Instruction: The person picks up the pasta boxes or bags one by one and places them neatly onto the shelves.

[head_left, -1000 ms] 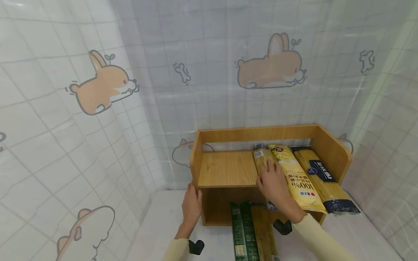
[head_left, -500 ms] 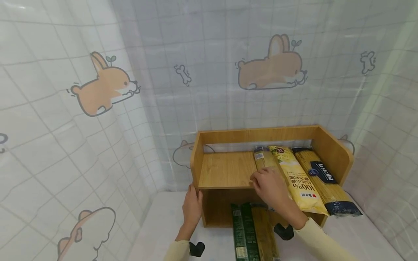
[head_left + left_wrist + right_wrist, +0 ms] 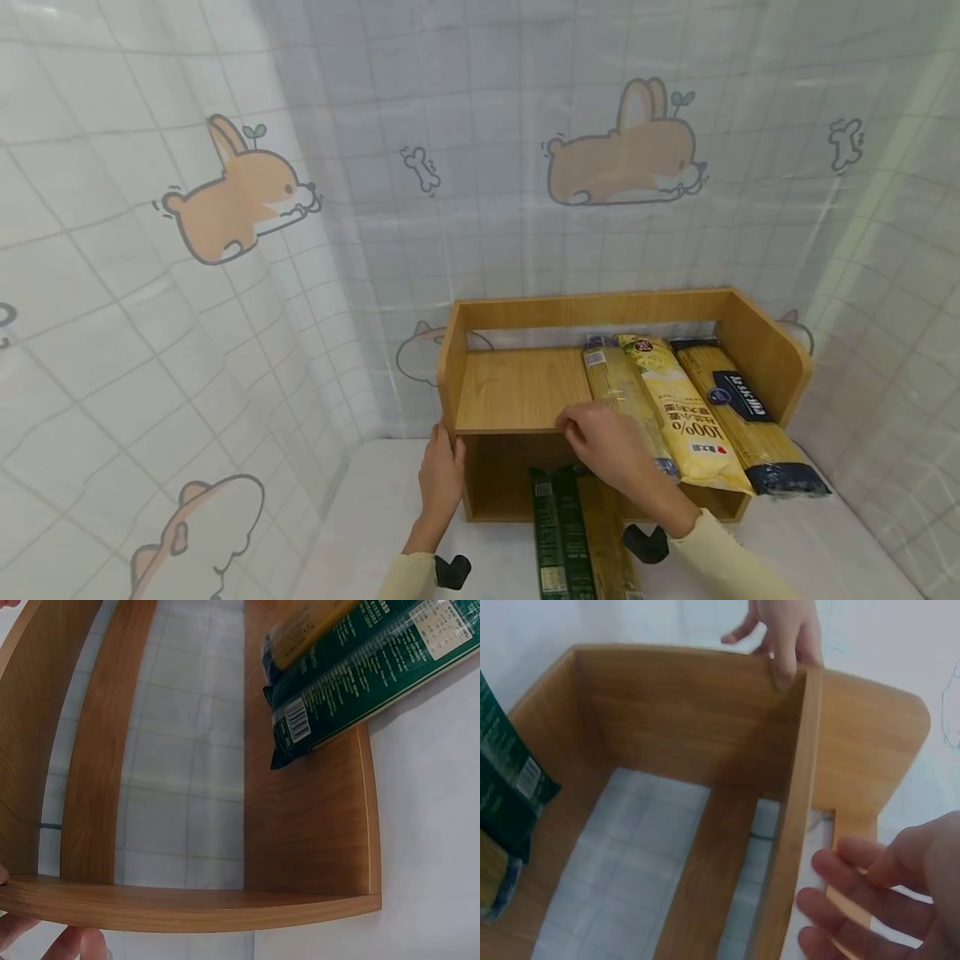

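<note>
A two-level wooden shelf [image 3: 525, 387] stands on the white surface. My left hand [image 3: 441, 475] grips its left side panel at the front, thumb on the edge and fingers outside. My right hand [image 3: 611, 442] hovers at the front edge of the upper board; its loosely bent fingers hold nothing in the right wrist view. Beside it on the upper board lie a clear spaghetti pack [image 3: 618, 379], a yellow pasta bag [image 3: 678, 408] and a spaghetti pack with dark blue ends [image 3: 723, 392]. The right hand and forearm hide part of the lower level.
Green pasta packs [image 3: 561, 533] and another spaghetti pack [image 3: 603, 533] lie in the lower level and stick out at the front. A tiled-pattern curtain [image 3: 480, 167] with cartoon dogs hangs behind and at both sides.
My right hand has let go of the clear spaghetti pack and moved left and down toward the board's front edge. The left hand stays on the side panel.
</note>
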`<state>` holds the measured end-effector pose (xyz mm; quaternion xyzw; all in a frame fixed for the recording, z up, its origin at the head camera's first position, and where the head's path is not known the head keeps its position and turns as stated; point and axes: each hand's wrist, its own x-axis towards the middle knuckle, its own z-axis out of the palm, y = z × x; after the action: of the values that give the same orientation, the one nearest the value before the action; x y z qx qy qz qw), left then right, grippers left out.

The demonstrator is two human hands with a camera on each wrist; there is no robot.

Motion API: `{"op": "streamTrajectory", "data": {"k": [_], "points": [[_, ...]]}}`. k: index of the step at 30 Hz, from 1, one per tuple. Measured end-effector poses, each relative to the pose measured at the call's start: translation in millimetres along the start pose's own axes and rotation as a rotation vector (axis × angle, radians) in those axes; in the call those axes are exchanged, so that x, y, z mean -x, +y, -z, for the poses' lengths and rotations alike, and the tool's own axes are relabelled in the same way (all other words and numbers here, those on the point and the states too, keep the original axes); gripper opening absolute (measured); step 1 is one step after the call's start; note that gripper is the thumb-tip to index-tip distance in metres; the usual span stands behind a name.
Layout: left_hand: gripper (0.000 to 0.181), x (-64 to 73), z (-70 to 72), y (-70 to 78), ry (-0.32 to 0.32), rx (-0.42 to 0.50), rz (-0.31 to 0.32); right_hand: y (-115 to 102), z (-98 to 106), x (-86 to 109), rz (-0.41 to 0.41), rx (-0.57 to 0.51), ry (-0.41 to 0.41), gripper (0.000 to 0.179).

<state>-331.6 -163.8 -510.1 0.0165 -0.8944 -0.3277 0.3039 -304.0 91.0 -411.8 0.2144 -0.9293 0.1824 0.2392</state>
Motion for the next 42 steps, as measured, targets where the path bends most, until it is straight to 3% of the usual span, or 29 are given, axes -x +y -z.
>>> {"op": "streamTrajectory", "data": {"k": [7,14,18,22,32,39,42], "points": [[0.033,-2.3,-1.2,-0.8,0.003,0.006,-0.007,-10,-11,6.0,0.133,-0.029,0.044,0.011],[0.030,-0.5,0.5,-0.5,-0.005,0.001,0.004,-18,-29,18.6,0.190,-0.152,-0.069,0.018],[0.028,-1.2,1.2,1.3,-0.008,-0.006,0.010,-21,-39,25.4,0.177,-0.235,-0.169,0.021],[0.029,-2.4,0.5,2.1,-0.010,-0.010,0.006,-18,-45,30.4,0.155,-0.262,-0.215,0.021],[0.032,-2.0,0.8,1.1,-0.010,-0.012,-0.003,6,-66,41.6,0.064,-0.327,-0.274,0.017],[0.036,-1.6,0.9,0.9,-0.017,-0.003,0.002,25,-86,56.8,0.055,-0.416,-0.239,0.020],[0.037,-1.4,0.9,0.7,-0.018,0.000,0.002,32,-91,63.2,-0.034,-0.398,-0.270,0.024]]}}
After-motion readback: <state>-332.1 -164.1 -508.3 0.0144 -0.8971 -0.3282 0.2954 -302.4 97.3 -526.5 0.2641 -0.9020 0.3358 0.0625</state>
